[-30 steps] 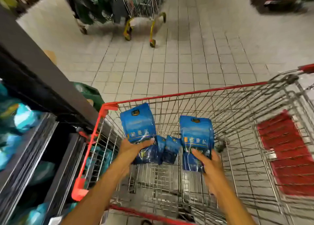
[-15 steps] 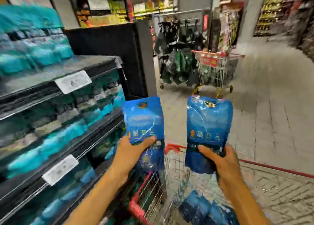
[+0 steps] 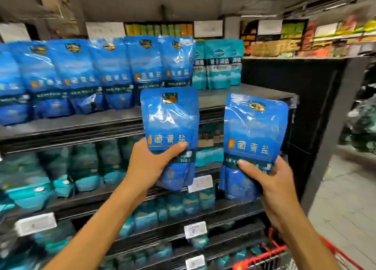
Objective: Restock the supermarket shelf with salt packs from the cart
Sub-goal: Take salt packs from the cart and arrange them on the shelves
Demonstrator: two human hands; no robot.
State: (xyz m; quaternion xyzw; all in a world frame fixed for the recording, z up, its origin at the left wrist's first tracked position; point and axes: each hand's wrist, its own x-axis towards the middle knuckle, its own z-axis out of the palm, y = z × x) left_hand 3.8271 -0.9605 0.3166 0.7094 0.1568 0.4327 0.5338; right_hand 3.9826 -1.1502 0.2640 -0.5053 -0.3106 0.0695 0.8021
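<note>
My left hand (image 3: 150,165) grips a blue salt pack (image 3: 169,127) by its lower part and holds it upright in front of the shelf. My right hand (image 3: 266,180) grips a second blue salt pack (image 3: 254,139) the same way, a little lower and to the right. Both packs hang in the air just before the top shelf board (image 3: 234,97), whose right part is bare. A row of several matching blue packs (image 3: 101,74) stands on that shelf to the left. Only the cart's red rim (image 3: 262,256) shows at the bottom right.
Teal salt packs (image 3: 219,64) stand at the back right of the top shelf. Lower shelves hold teal packs (image 3: 85,168) with white price tags (image 3: 200,183) on the edges. A black end panel (image 3: 317,127) closes the shelf on the right, with tiled aisle floor (image 3: 345,208) beyond.
My view has swung left and up from the cart to face the shelf. Both hands have lifted their packs up to the level of the top shelf.
</note>
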